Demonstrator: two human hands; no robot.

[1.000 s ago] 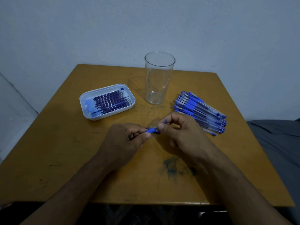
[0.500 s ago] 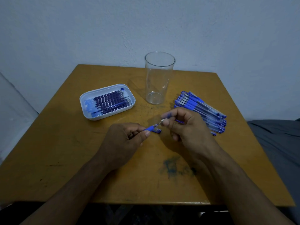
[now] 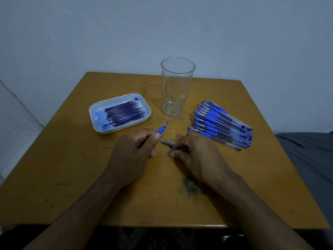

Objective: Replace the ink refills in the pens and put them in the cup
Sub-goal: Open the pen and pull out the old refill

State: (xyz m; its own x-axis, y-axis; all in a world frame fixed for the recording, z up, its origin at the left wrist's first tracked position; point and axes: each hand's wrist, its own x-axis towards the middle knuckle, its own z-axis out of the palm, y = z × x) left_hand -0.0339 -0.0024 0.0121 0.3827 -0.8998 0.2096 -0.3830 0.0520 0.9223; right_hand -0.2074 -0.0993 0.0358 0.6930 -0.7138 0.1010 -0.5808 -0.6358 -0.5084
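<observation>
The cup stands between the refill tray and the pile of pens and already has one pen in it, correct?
Not quite. In the head view the cup does stand between the tray and the pens, but it is empty. The one opened pen is in the left hand.

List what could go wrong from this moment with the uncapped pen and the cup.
1. The left hand grips the pen with its bare tip pointing at the clear cup; a forward slip might mark the table, which already carries a blue stain.
2. The right hand holds the cap low beside the pile of pens; a careless sweep could scatter them.
3. The tall, empty cup may tip if knocked.
</observation>
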